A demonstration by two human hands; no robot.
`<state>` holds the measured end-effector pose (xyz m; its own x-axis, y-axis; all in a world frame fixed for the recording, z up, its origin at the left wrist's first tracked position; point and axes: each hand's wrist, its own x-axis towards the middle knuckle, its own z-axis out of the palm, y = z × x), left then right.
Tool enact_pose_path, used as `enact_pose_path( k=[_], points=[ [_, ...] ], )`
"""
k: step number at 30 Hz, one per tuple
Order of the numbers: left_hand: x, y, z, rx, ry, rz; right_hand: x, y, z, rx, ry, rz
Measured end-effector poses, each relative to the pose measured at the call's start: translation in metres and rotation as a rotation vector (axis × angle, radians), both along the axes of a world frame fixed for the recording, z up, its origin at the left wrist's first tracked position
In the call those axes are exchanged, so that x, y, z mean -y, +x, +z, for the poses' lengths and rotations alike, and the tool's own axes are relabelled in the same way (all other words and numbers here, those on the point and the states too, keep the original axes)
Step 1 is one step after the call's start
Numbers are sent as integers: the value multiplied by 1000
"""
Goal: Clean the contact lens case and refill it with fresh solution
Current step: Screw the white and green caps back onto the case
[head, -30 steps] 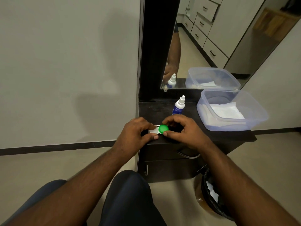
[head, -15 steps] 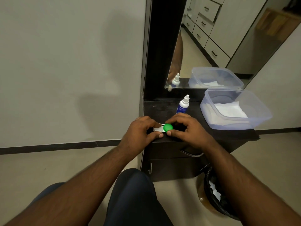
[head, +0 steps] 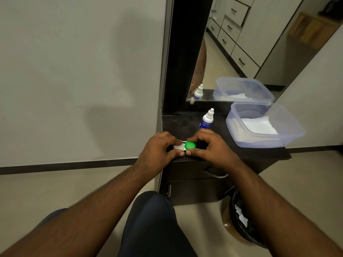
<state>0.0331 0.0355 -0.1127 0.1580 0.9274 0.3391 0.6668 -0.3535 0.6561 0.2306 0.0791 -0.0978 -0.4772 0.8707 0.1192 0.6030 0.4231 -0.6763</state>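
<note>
A contact lens case (head: pixel 183 146) with one white cap and one green cap (head: pixel 190 145) lies near the front left edge of the dark cabinet top (head: pixel 185 127). My left hand (head: pixel 159 151) grips its white-capped end, fingers partly covering that cap. My right hand (head: pixel 211 147) pinches the green cap between thumb and fingertips. Just behind my right hand stands a small solution bottle (head: pixel 206 120), blue label, white nozzle, upright and apart from both hands.
A clear plastic tub (head: pixel 289 138) with white tissue (head: pixel 259 125) inside sits at the right of the cabinet top. A mirror (head: pixel 241 52) rises behind it. A black-lined bin (head: pixel 241 219) stands on the floor at the right. My knees are below the cabinet front.
Both hands stay on the case at the cabinet's front edge. The fingers of my right hand have shifted slightly around the green cap; the view itself drifted a little.
</note>
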Motion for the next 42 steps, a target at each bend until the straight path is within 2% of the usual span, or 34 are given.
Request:
enact_pose_path(
  k=[8,19,31,37,42],
  points=[
    [-2,-2,1,-6,7,-7,2,-5,1,16,-7,-25],
    [-3,-5,1,-16,35,-55,5,-6,-3,29,100,-42],
    [1,-5,3,17,17,-52,5,-4,4,24,36,-64],
    [3,-4,11,17,-58,-46,11,-6,14,35,-13,-96],
    [9,-8,23,-4,-145,-35,13,-7,25,15,-140,-118]
  ],
)
